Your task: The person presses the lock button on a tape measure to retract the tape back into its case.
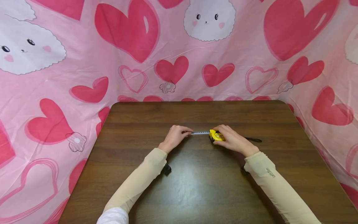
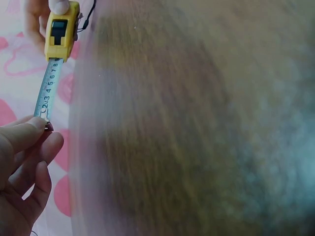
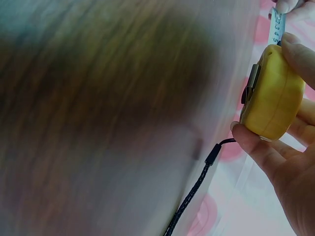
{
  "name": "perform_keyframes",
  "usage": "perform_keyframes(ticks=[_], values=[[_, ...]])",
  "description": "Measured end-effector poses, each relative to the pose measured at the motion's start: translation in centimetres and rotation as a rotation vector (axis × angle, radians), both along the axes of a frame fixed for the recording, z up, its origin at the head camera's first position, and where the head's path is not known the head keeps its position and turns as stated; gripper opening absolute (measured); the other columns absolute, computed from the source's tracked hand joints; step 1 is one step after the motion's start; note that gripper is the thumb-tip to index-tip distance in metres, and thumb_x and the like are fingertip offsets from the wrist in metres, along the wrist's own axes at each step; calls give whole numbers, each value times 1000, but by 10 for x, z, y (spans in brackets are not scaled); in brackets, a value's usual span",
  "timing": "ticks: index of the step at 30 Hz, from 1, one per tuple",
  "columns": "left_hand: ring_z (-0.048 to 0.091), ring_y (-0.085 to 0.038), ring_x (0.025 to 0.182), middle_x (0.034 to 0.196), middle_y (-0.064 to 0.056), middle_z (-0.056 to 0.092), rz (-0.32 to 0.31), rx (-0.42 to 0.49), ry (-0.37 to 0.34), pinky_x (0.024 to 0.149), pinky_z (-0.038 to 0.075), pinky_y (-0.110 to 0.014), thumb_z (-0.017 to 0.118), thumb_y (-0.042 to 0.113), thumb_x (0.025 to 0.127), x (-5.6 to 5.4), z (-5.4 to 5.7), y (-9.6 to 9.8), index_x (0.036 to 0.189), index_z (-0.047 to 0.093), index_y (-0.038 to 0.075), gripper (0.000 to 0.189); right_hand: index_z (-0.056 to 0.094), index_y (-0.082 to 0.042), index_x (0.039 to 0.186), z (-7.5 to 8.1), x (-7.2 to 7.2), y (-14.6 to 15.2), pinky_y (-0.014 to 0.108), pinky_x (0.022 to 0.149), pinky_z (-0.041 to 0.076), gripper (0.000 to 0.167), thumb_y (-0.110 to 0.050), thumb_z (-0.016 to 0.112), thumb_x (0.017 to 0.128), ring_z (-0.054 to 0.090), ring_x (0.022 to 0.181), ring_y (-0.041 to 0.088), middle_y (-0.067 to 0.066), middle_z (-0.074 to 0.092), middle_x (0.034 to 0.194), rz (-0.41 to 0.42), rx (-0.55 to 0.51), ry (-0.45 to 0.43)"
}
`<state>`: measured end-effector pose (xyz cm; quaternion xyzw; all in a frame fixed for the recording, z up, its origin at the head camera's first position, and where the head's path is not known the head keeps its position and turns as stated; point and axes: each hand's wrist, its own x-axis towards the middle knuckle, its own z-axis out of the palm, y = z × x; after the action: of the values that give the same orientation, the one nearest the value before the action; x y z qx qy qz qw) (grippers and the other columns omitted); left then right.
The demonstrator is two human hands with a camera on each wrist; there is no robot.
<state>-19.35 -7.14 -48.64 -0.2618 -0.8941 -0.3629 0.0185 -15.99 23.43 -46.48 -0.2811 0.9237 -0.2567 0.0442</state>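
A yellow tape measure (image 1: pixel 216 135) with a black lock button is held in my right hand (image 1: pixel 233 140), thumb and fingers around its case. A short length of its white blade (image 1: pixel 200 133) is drawn out to the left. At the blade's end, my left hand (image 1: pixel 175 137) pinches the tip between thumb and finger. Up close in the left wrist view, the blade (image 2: pixel 49 88) shows numbers up to about 8 outside the yellow case (image 2: pixel 61 32). From the case hangs a black wrist cord (image 3: pixel 199 182), seen in the right wrist view.
Both hands are over a brown wood-grain table (image 1: pixel 184 193). Pink cloth with hearts (image 1: pixel 218 74) and white faces hangs behind the table and along its sides. A small black device (image 1: pixel 166 169) sits under the left wrist.
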Motion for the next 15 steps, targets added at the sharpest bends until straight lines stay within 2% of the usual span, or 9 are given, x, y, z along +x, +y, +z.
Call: perform_keyframes(ticks=[10, 15], values=[[68, -7, 83, 106, 0, 79, -8, -1, -34, 77, 56, -27, 73, 15, 99, 1, 3, 6, 112, 83, 16, 17, 55, -5, 142, -2, -1, -7, 48, 101, 49, 61, -32, 80, 94, 53, 115, 24, 10, 59, 133, 9, -9, -10], [69, -7, 86, 107, 1, 79, -22, 8, -30, 80, 56, -27, 73, 15, 98, 1, 1, 10, 113, 83, 16, 17, 55, -5, 142, -2, -1, -8, 49, 102, 49, 62, -35, 79, 94, 53, 116, 24, 10, 59, 134, 16, -9, -8]])
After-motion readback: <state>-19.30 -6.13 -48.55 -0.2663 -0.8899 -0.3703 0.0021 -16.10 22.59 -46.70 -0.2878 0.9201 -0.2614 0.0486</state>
